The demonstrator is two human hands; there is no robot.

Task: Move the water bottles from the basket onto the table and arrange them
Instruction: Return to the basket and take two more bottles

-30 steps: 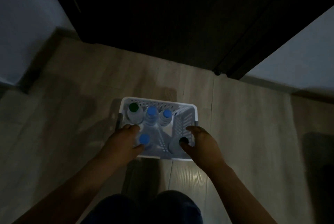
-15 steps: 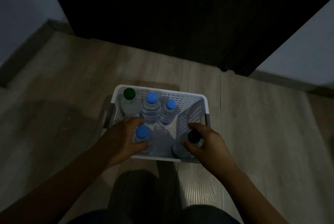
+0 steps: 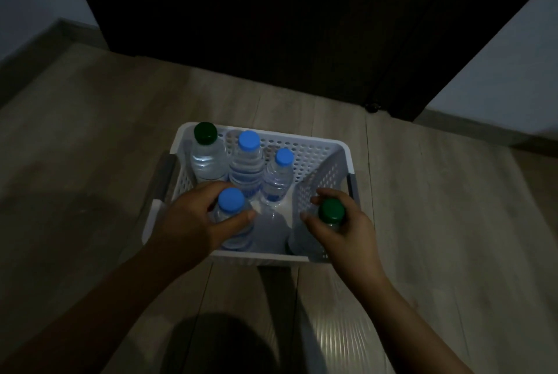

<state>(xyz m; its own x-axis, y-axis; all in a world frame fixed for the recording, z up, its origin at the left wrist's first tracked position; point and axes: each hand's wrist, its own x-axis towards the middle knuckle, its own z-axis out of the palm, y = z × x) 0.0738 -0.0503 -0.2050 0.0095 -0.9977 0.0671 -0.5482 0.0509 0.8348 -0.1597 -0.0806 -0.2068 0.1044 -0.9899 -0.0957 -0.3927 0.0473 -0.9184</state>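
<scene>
A white perforated basket (image 3: 317, 150) sits on the wooden floor with several water bottles standing in it. My left hand (image 3: 187, 219) is wrapped around the near-left blue-capped bottle (image 3: 231, 201). My right hand (image 3: 344, 232) grips the neck of the near-right green-capped bottle (image 3: 331, 211). Along the far side stand a green-capped bottle (image 3: 206, 144), a tall blue-capped bottle (image 3: 248, 159) and a smaller blue-capped bottle (image 3: 279, 171). The lower bodies of the two held bottles are partly hidden by my hands.
The room is dim. A dark door (image 3: 271, 26) fills the wall beyond the basket, with a doorstop (image 3: 372, 107) at its base. Pale walls stand at left and right. Wooden floor (image 3: 453, 222) surrounds the basket. No table is in view.
The view has drawn closer to the basket. Both hands have closed more firmly round their bottles, and the two held bottles sit slightly higher.
</scene>
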